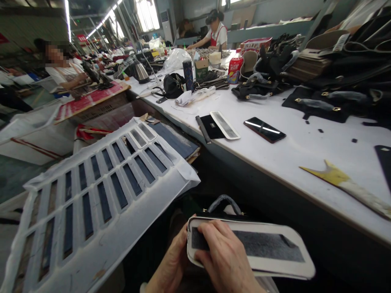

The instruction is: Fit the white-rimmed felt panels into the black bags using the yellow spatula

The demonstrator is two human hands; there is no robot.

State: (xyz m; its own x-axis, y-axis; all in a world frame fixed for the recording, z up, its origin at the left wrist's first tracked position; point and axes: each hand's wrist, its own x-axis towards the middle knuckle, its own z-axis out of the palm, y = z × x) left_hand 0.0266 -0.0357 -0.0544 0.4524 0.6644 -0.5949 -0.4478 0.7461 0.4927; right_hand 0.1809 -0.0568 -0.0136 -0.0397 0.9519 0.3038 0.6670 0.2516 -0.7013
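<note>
A black bag with a clear-wrapped handle lies low in front of me. Its long side facing up carries a pale, round-cornered panel with a dark grey strip in the middle. My left hand holds the left end of the bag at its edge, its fingers partly hidden behind it. My right hand rests over the left part of the panel, fingers bent and pressed on the dark strip near that end. Under the right fingertips the surface is hidden.
A white slotted tray stands at the left. On the white table are a phone, a black piece with a pale panel, a yellow-tipped piece, a red bottle and black bags. Two people work farther back.
</note>
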